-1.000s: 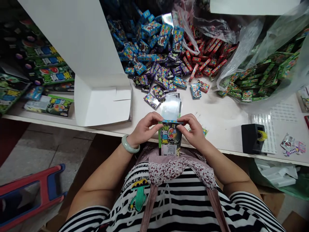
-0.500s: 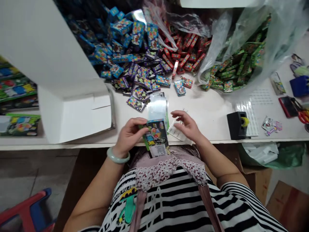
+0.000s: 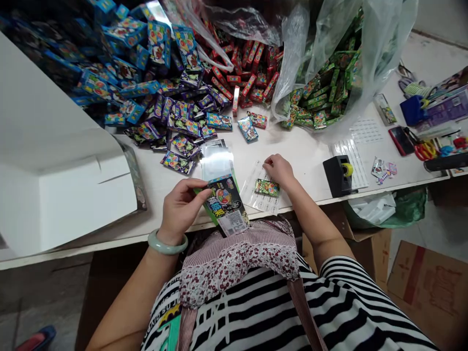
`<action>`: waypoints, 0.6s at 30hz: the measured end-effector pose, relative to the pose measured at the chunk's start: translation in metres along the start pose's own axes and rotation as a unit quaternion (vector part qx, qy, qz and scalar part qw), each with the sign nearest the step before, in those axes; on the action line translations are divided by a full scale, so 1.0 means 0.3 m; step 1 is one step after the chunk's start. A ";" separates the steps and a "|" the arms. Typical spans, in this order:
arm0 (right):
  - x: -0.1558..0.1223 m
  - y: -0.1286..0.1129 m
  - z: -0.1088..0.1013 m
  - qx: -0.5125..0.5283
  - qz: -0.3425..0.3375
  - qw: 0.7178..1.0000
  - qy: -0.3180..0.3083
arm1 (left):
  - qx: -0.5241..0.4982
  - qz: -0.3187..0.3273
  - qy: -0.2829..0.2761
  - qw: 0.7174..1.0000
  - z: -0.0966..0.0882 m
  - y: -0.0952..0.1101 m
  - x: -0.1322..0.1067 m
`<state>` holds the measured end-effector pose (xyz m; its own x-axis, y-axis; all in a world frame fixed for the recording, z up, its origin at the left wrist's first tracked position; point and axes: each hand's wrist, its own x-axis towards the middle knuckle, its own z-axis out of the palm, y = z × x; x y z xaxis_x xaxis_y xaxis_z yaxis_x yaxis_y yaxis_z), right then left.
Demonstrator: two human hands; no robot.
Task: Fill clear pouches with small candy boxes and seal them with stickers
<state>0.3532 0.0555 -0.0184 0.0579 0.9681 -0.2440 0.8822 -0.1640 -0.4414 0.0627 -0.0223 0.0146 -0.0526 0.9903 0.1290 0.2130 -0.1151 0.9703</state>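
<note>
In the head view, my left hand [image 3: 185, 207] grips the upper left of a flat dark box [image 3: 224, 202] with colourful candy print, a green side and a white code label. The box leans at the table's front edge, against the apron. My right hand [image 3: 281, 170] is closed in a pinch at the upper part of a clear sheet of oval stickers [image 3: 270, 204]; exactly what the fingertips grip is hard to see. On that sheet, just below this hand, lies a small green box [image 3: 266, 187]. Shiny clear sleeves [image 3: 215, 161] lie behind the dark box.
Blue boxes [image 3: 126, 31], purple packets [image 3: 183, 124], red boxes [image 3: 252, 53] and bagged green boxes [image 3: 318, 100] are heaped at the back. An open white carton [image 3: 87, 204] stands left. A tape dispenser [image 3: 338, 175] and scissors [image 3: 426, 150] lie right.
The view has shifted right. My right hand has gone from spread fingers to a pinch on the sticker sheet, and the small green box now shows beneath it. My left hand keeps the dark box.
</note>
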 end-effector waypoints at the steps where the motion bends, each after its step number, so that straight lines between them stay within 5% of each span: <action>1: 0.002 0.006 0.008 0.017 -0.003 1.000 0.005 | 0.001 -0.001 -0.006 1.000 0.002 0.001 0.002; 5: 0.002 0.062 0.010 0.161 0.007 0.987 0.001 | -0.011 -0.003 -0.005 1.000 0.009 -0.008 0.007; 9: -0.020 0.077 -0.068 0.388 0.036 0.918 -0.076 | -0.028 0.010 -0.007 1.000 0.023 -0.014 0.005; 13: -0.084 -0.075 -0.180 0.429 -0.150 0.880 -0.139 | -0.032 0.044 -0.034 0.998 0.041 -0.001 0.008; 16: -0.129 -0.247 -0.226 0.345 -0.303 0.861 -0.219 | -0.024 0.055 -0.051 0.997 0.050 0.011 0.012; 18: -0.137 -0.337 -0.228 0.287 -0.344 0.858 -0.249 | -0.018 0.053 -0.052 0.997 0.053 0.015 0.012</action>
<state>0.2936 0.0453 0.0954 -0.7179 0.6955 -0.0297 0.2426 0.2100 -0.9471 0.0791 -0.0180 0.0163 0.0708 0.9751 0.2103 0.1773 -0.2197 0.9593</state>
